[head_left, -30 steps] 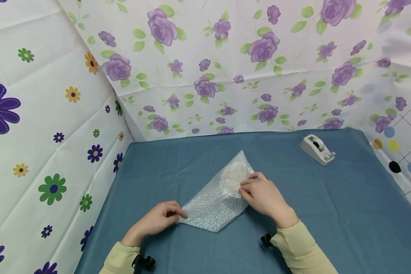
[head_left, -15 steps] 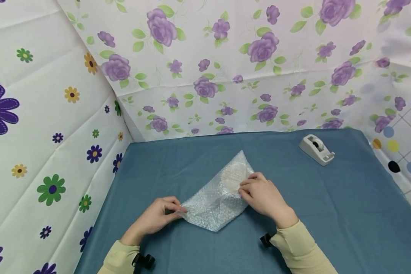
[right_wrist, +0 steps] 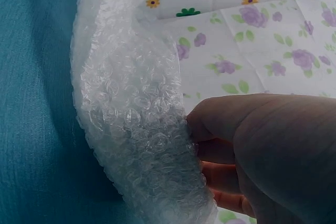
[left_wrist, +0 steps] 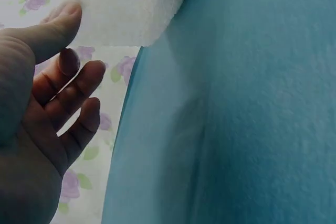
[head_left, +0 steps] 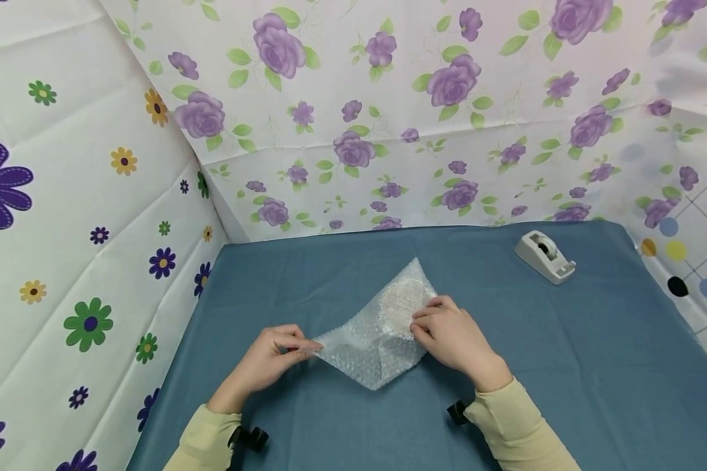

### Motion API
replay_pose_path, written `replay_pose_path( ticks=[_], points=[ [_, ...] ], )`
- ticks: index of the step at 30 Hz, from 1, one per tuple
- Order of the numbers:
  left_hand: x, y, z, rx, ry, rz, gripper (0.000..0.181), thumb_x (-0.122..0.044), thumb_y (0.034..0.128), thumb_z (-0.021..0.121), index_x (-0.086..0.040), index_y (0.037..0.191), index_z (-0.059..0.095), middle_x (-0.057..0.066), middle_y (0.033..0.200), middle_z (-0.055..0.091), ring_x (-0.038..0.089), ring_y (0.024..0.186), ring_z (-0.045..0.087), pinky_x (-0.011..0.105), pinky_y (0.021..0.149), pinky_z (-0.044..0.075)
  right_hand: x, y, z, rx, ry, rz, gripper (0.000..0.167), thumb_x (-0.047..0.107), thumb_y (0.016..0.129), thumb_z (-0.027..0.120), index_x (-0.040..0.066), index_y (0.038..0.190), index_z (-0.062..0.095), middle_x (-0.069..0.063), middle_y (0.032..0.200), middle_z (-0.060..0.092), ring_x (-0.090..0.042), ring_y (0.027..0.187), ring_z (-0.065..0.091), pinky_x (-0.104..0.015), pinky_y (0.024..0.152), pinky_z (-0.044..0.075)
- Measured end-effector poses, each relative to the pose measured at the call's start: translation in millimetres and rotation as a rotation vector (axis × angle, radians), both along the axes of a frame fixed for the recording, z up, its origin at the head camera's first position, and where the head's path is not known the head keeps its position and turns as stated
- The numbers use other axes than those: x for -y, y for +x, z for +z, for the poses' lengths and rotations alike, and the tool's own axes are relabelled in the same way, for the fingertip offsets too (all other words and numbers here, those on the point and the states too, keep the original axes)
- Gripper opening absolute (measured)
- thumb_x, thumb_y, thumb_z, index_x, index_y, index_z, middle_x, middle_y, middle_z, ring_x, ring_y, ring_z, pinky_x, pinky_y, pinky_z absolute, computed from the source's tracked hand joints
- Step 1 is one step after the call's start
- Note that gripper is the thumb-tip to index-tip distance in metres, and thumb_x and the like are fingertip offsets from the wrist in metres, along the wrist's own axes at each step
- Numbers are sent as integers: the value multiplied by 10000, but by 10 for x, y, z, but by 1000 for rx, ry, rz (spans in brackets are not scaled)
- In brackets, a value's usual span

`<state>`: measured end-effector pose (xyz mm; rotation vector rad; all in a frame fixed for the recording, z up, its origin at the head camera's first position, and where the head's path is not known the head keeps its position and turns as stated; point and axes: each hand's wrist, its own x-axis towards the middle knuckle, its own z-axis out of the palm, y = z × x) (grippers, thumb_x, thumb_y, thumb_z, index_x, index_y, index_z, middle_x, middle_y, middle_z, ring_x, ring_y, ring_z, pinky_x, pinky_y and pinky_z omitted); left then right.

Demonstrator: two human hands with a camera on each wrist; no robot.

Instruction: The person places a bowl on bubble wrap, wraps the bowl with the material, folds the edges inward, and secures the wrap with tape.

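A sheet of clear bubble wrap (head_left: 359, 353) lies around a pale round object (head_left: 399, 306) on the blue cloth. Its left corner is pinched between thumb and index finger of my left hand (head_left: 268, 360); in the left wrist view that hand (left_wrist: 47, 93) has its other fingers loosely bent below the wrap (left_wrist: 131, 9). On the right, my right hand (head_left: 456, 337) rests its fingertips on the wrap beside the round object. The right wrist view has the fingers of this hand (right_wrist: 262, 156) against the edge of the wrap (right_wrist: 131, 114). Whether they grip it I cannot tell.
A white tape dispenser (head_left: 544, 257) stands at the back right of the blue cloth (head_left: 595, 366). Flowered sheets (head_left: 306, 144) hang behind and at the left, and a dotted one on the right. A black wrist device (head_left: 249, 438) sits at each cuff.
My left hand has taken the wrap's left corner between thumb and finger and moved slightly up, lifting that side. The wrap's lower point has shifted upward. My right hand has stayed in place.
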<state>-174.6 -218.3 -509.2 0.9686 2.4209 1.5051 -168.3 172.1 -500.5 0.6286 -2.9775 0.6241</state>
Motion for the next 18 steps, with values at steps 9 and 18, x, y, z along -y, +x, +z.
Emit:
replay_pose_path(
  ticks=[9,18],
  points=[
    [-112,-89,79,-105,92,-2,230,47,1007,704,-52,1164,839,52,837,660,143,636,549,326,587,504,8,-3,13,1,4,3,247,256,1104,620,195,1151,854,2,1275,759,-322,1347,533,-595,942,540],
    [-357,-208,192,-160,111,62,212,0,1006,732,-86,1160,848,-45,773,658,165,586,500,353,540,452,-4,-5,9,-8,4,5,238,253,1100,631,184,1146,854,1,1268,762,-328,1348,537,-601,947,539]
  ],
)
